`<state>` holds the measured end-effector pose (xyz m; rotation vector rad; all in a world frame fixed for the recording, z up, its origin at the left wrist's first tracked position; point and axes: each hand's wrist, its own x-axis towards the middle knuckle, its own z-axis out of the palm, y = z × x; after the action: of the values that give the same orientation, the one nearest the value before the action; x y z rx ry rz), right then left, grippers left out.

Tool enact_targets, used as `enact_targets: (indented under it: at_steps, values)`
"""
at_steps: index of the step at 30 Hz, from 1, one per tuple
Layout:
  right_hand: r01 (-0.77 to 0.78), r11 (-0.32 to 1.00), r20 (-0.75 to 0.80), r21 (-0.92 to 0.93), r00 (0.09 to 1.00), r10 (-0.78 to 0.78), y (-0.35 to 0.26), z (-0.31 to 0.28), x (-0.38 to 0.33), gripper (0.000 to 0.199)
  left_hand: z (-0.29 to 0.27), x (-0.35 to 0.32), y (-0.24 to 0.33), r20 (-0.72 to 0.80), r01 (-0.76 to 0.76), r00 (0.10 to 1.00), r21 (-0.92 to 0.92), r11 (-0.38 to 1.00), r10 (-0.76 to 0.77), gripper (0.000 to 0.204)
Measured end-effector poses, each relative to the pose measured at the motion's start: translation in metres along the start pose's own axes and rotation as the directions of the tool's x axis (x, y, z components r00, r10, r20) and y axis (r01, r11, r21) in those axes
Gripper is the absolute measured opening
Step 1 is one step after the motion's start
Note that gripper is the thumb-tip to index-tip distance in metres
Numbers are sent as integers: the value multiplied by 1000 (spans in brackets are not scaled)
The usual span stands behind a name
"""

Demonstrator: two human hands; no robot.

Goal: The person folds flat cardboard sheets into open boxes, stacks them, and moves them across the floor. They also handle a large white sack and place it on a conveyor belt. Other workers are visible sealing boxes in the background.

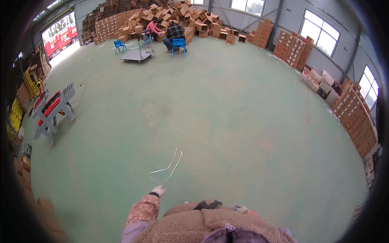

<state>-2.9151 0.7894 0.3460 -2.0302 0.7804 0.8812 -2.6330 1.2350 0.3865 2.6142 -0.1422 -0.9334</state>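
My left hand [159,190], in a light glove, reaches forward over the green floor with nothing visibly in it. Just beyond its fingertips lies a loose white strap [167,168] bent into a loop on the floor. My right hand [240,209], also gloved, rests low against my fleece jacket, mostly hidden by it; whether it holds anything I cannot tell.
A sealing machine with roller tracks [52,109] stands at the left. Two people sit on blue chairs [177,43] beside a flat cart [138,54] and a heap of cartons [170,16] at the back. Stacked boxes [356,121] line the right wall.
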Motion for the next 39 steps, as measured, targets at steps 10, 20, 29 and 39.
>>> enact_targets:
  at_steps: [10,20,29,39]
  values:
    - [-88,995,-21,-52,996,87,-75,-127,105,30,-112,186,251,238,-333,884,-283,899,402,38]
    - [-158,871,-189,464,943,272,-175,-311,272,14,-129,293,104,266,332,899,105,937,-348,38]
    - [-94,996,-86,15,992,94,-271,-435,366,29,-179,483,155,381,340,828,244,908,-412,37]
    - [-278,759,-88,589,911,403,-309,-570,488,23,-464,647,671,-205,-737,671,-79,671,713,22]
